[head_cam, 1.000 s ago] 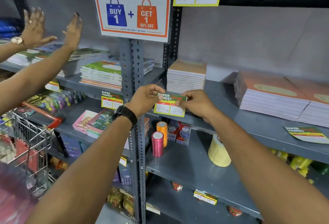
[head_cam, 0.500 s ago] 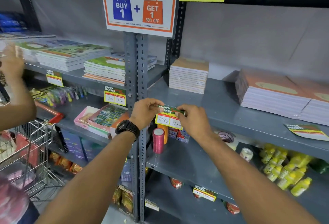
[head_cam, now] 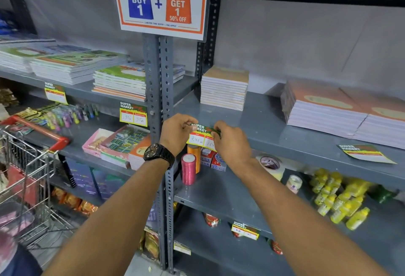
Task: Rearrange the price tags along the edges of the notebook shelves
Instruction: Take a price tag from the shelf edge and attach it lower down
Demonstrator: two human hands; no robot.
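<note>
Both hands pinch a flat rectangular paper price tag (head_cam: 202,136) at the grey metal shelf edge (head_cam: 285,144): left hand (head_cam: 177,132) fingers clamped on its left end, right hand (head_cam: 230,142) fingers on its right. Glossy thread spools (head_cam: 189,169) stand below the fingers.

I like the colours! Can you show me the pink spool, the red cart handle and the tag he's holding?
pink spool (head_cam: 188,169), head view, middle of its side
red cart handle (head_cam: 36,129), head view, mid-bar
held price tag (head_cam: 198,136), head view, white box
</note>
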